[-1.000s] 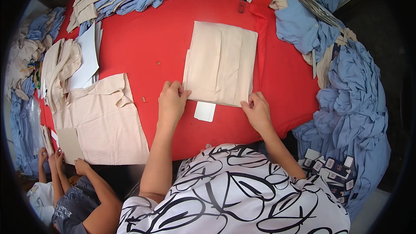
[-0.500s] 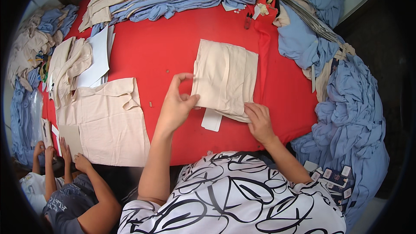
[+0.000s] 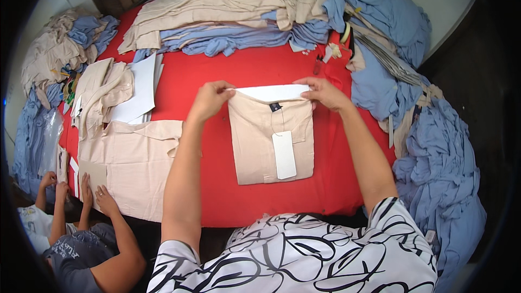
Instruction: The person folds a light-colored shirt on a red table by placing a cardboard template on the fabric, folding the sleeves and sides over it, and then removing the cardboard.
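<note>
A folded beige shirt (image 3: 252, 152) lies front side up, with a dark neck label and a white hang tag (image 3: 284, 156) on a thin string. At its far edge a white board (image 3: 271, 93) shows above the neckline. My left hand (image 3: 213, 99) pinches the far left corner of shirt and board between thumb and fingers. At the far right corner my right hand (image 3: 324, 94) is closed the same way, thumb toward the neckline. The fingertips beneath the edge are hidden.
A red-covered table (image 3: 214, 206) carries heaps of beige garments (image 3: 228, 0) and blue garments (image 3: 439, 157) around its edges. White sheets (image 3: 140, 87) lie at the left. Beside me a co-worker's hands (image 3: 107, 201) rest by a brown card (image 3: 93, 178) on a spread beige garment (image 3: 141, 163).
The folded shirt has been turned over, from its plain back to the tagged front. Both hands have moved to its far corners. The view has tilted up slightly.
</note>
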The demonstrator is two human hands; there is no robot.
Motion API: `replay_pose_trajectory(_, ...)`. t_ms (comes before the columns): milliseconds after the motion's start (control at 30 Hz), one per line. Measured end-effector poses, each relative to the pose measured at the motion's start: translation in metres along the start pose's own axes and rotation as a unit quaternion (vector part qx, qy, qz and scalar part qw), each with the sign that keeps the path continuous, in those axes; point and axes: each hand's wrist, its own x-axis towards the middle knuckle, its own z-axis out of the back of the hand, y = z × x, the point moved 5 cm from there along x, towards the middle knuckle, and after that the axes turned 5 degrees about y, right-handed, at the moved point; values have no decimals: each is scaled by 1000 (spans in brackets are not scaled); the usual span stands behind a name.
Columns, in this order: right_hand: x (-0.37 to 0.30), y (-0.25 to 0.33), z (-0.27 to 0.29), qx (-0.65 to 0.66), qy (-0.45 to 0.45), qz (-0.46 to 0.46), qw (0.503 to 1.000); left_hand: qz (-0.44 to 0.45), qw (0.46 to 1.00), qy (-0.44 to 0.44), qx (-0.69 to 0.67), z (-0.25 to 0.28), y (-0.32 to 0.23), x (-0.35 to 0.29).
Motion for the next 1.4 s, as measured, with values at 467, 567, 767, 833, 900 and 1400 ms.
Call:
replay_pose_trajectory(467,66,-81,37,-179,-6,-86,980,97,983,152,-43,-31,62,42)
replay_pose_trajectory(567,75,-69,23,-478,-75,31,875,130,970,169,-113,-29,70,48)
replay_pose_trajectory(767,114,-13,-79,-252,-64,62,964,183,954,37,-235,-29,52,24)
replay_pose_trajectory(833,123,-20,-91,-206,-48,20,977,185,949,30,-252,-29,59,20)
replay_pose_trajectory(900,132,-29,-92,-164,-23,20,986,175,933,-4,-314,-31,64,23)
replay_pose_trajectory(1400,36,-52,39,-201,-188,-98,956,-17,934,-21,356,-88,-16,45)
